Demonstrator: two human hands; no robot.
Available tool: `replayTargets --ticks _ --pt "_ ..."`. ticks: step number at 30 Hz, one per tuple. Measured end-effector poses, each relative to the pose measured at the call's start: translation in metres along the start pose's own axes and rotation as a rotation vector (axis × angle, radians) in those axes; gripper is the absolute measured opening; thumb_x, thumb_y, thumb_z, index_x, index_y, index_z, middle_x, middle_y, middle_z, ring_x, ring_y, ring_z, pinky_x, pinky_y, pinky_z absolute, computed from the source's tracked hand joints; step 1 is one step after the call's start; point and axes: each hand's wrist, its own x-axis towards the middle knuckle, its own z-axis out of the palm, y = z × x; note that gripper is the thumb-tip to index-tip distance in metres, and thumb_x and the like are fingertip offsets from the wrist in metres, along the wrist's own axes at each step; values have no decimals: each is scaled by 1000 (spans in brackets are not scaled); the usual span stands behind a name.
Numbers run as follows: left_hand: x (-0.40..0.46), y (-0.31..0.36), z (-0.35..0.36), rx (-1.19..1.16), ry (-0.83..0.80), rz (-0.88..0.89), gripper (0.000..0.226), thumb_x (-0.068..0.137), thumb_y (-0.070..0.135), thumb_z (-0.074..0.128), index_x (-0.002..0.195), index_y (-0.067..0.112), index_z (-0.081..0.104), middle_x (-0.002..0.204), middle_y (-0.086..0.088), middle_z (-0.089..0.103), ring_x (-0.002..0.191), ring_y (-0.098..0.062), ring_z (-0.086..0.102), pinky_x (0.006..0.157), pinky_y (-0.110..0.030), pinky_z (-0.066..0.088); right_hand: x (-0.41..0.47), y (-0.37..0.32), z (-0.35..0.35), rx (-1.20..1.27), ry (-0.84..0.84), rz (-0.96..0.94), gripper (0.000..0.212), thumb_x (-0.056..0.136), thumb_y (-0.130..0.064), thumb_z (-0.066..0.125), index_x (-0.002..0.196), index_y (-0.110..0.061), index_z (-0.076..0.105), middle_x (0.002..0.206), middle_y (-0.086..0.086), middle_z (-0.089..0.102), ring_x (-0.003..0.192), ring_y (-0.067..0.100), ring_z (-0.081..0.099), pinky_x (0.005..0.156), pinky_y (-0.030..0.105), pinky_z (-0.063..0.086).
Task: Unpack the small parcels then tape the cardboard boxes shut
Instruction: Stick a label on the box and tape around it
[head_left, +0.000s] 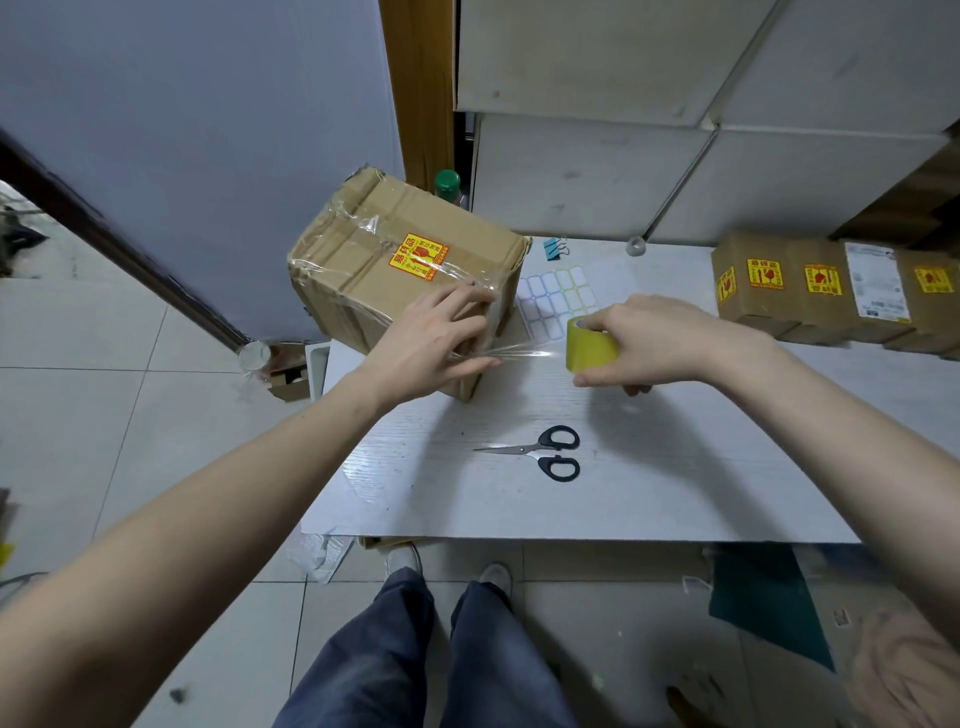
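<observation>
A brown cardboard box (374, 260) with a yellow and red sticker stands tilted at the white table's far left corner, wrapped in glossy clear tape. My left hand (436, 338) presses flat on the box's near right side, over the tape. My right hand (654, 338) grips a yellowish roll of clear tape (591, 345) just right of the box. A stretched strip of tape (519, 354) runs from the roll to the box under my left fingers.
Black-handled scissors (545, 453) lie on the white table (675, 467) in front of me. A sheet of blank labels (558, 301) and a blue binder clip (555, 248) lie behind the roll. Several stickered cardboard boxes (831, 291) line the far right. Pale cabinets stand behind.
</observation>
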Motion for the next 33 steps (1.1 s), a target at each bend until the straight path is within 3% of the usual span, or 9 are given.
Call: replayTargets --ticks 3,6,11,15,20,23,26,29,33 --pt "-5 -1 0 -6 -7 0 32 88 40 65 74 14 52 132 -11 53 127 -32 45 98 -48 44 -5 5 0 73 -67 11 26 72 -41 58 77 -16 57 46 -7 61 61 11 60 60 25 47" --pt "-7 0 1 -23 7 -4 31 89 37 65 74 13 53 132 -11 53 130 -32 44 101 -46 42 -6 7 -3 -19 30 -20 23 75 -34 58 60 -19 50 48 -8 57 59 11 54 54 23 32" --pt "-9 6 -1 -45 45 -16 31 92 34 61 73 11 53 130 -12 55 128 -32 46 100 -37 40 7 2 -13 -255 248 -38 31 86 -36 49 66 -14 55 55 0 39 72 29 50 72 33 33" --pt "-13 6 1 -44 76 -6 30 92 32 60 72 10 52 127 -14 57 124 -34 50 102 -31 36 18 1 -16 -270 425 7 29 90 -30 53 75 -6 62 78 19 64 87 33 59 82 35 34" --pt "-9 7 -3 -31 49 -1 27 92 27 60 74 8 55 126 -14 57 120 -33 52 97 -38 44 25 23 -12 -258 473 114 40 90 -48 54 69 -16 43 87 18 65 89 34 61 74 35 28" --pt "-6 8 -4 -50 73 -48 22 89 26 64 99 8 61 130 -11 53 111 -27 54 84 -36 50 24 23 -5 -245 493 112 54 89 -45 58 56 -16 26 76 20 61 79 35 59 72 36 27" --pt "-2 9 -3 -84 97 -244 72 82 32 65 143 9 35 143 -13 36 115 -26 48 85 -37 47 20 22 -4 -252 480 119 58 88 -42 61 53 -19 22 56 11 48 66 32 50 71 36 28" --pt "4 16 2 60 3 -434 88 83 48 57 151 7 18 158 -14 13 138 -30 25 102 -42 30 18 21 -3 -229 446 123 57 89 -39 60 51 -17 23 48 -1 25 58 26 33 65 33 21" --pt "6 17 12 198 -100 -495 88 90 61 37 153 7 8 161 -11 -3 148 -26 -2 116 -45 6 18 26 -1 -118 373 108 48 92 -40 53 56 -10 40 50 2 40 66 32 47 58 33 29"
